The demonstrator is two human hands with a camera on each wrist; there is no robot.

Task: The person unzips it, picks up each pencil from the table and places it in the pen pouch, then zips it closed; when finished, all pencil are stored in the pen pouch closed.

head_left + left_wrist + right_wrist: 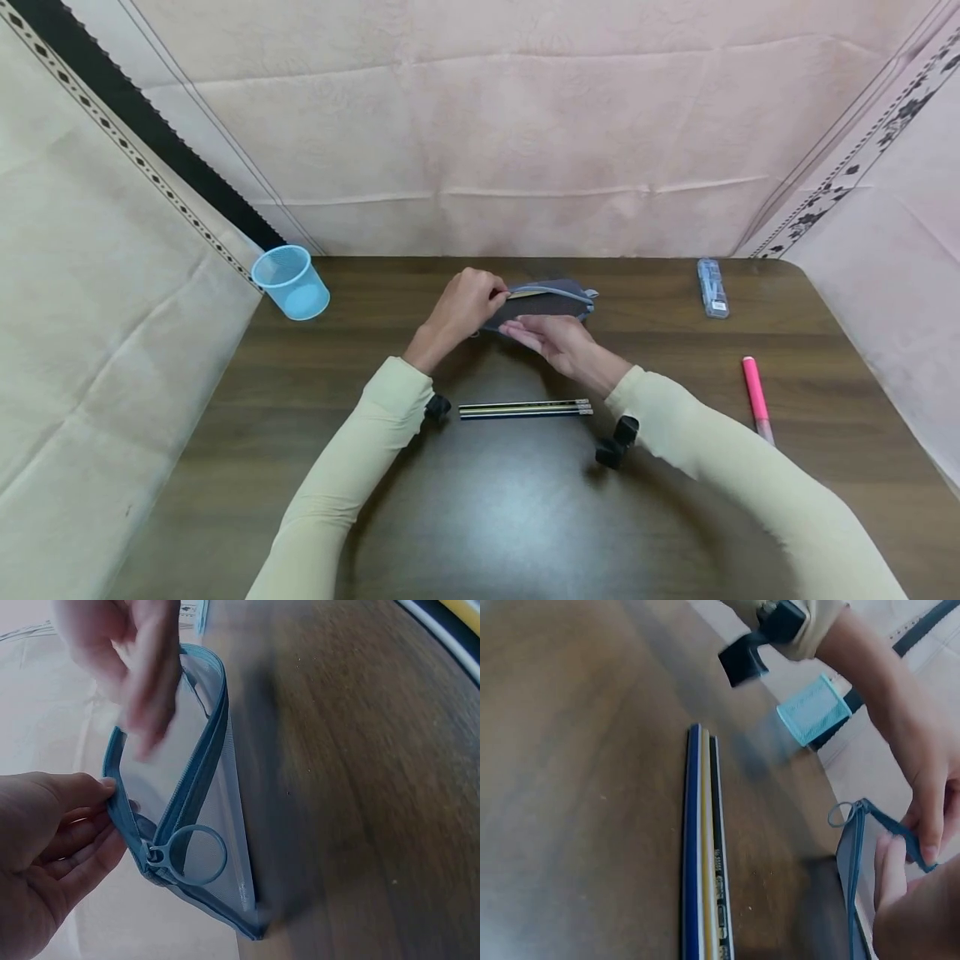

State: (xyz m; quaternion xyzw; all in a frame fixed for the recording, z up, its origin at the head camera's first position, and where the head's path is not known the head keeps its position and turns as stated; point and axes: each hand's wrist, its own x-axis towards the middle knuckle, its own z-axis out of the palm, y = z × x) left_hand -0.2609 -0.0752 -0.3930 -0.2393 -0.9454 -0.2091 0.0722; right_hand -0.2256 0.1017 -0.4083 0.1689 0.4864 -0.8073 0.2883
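Note:
A blue-grey zip pouch (pixel 546 307) with a see-through body stands at the back of the table, its zip undone. In the left wrist view its ring-shaped zip pull (pixel 196 855) hangs at the near end. My left hand (pixel 467 304) pinches one zip edge of the pouch between thumb and fingers. Over the pouch's mouth, my right hand (pixel 558 340) extends its fingers, blurred in the left wrist view, and I see nothing held in them. In front of both hands lies a row of pencils (pixel 525 409), side by side on the wooden table.
A light-blue mesh cup (pixel 292 283) is at the back left, leaning in the head view. At the back right lies a blue packet-like item (pixel 712 288). A pink marker (pixel 756 392) lies to the right, partly behind my right sleeve. Cloth (pixel 487 150) hangs around the table.

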